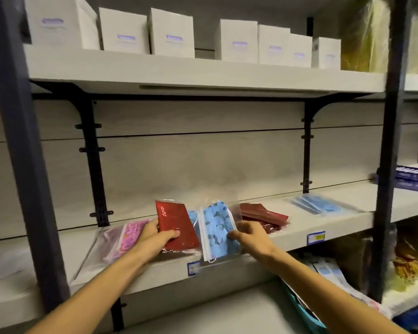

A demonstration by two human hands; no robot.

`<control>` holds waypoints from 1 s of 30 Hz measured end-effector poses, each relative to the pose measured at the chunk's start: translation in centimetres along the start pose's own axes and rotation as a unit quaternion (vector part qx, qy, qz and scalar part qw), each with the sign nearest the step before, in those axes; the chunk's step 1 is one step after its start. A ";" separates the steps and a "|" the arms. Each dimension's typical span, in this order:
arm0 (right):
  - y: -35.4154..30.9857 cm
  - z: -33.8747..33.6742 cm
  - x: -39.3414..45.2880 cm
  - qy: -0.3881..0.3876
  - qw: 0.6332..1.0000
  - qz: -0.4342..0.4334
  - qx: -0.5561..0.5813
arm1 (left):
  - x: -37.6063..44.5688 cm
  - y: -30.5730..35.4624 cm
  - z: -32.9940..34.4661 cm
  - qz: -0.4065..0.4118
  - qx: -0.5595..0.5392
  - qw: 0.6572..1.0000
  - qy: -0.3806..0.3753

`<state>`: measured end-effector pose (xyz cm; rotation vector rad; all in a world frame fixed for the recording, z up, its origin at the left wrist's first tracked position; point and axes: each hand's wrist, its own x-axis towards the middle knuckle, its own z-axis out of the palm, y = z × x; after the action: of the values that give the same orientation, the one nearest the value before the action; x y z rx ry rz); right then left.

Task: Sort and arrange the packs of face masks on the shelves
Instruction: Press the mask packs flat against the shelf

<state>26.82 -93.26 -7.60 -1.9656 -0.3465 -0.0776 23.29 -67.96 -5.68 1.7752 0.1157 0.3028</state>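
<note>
Left hand (155, 233) is gripping a red foil mask pack (175, 225); right hand (247, 235) is pinching a clear plastic pack of blue printed masks (219, 227), both at the pale grey middle shelf's (348, 213) front edge. Judged light, floppy, slippery; hold by pack edges.

Seven white boxes (171, 32) stand in a row on the upper shelf (203, 75). On the middle shelf (348, 213) lie mask packs: one pink pack (128, 237), two dark red packs, one upright (176, 227) and one flat (263, 215), one blue patterned pack (219, 227), and a blurred pile of plain blue packs (316, 204). Two hands hold packs. Two price labels (316, 237) sit on the shelf's front edge.
</note>
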 end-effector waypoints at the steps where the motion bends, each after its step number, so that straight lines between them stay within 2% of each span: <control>1: 0.1 0.0 1.1 0.003 1.000 -0.010 -0.030 | 0.6 0.2 0.0 0.000 0.007 1.000 0.003; 7: 0.5 1.4 7.3 0.011 0.990 -0.036 -0.133 | 3.6 0.9 -1.1 -0.008 0.010 1.000 0.028; 11: 0.7 3.0 10.1 0.010 0.991 0.002 -0.134 | 5.1 1.3 -2.0 -0.010 0.002 1.000 0.022; 15: 1.1 3.0 11.4 0.024 0.977 0.010 -0.212 | 7.2 1.5 -2.2 -0.023 0.024 0.999 -0.002; 19: 0.5 0.4 12.2 0.044 0.954 -0.024 -0.294 | 9.6 1.4 -1.0 -0.027 0.037 0.999 -0.020; 25: 2.1 -5.5 12.2 0.074 0.929 -0.012 -0.364 | 11.9 2.3 4.1 -0.029 0.029 0.997 -0.059; 30: 5.3 -10.9 12.7 0.012 0.925 0.048 -0.377 | 13.3 3.4 10.7 -0.034 0.034 0.995 -0.086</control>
<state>41.57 -102.45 -5.08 -2.7400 -0.2161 -0.1942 38.59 -75.60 -2.63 1.8524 0.0646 0.0970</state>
